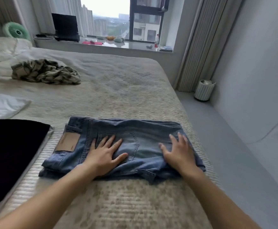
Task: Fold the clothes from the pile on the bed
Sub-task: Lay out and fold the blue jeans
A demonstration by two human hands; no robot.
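On a ribbed cream bed (118, 90), flat left hand (104, 154) and right hand (178, 152) press folded blue denim jeans (145, 146), likely thick, heavy; best lifted from both ends.

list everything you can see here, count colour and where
jeans: 1, blue, folded, near bed edge
patterned garment: 1, beige and dark, crumpled, far left of bed
white cloth: 1, left edge of bed
black item: 1, left of jeans
bed: 1, beige cover
fan: 1, green, beyond bed
laptop: 1, black, on sill
bottle: 1, red label, on sill
bin: 1, pale, floor by curtain
left hand: flat on jeans
right hand: flat on jeans
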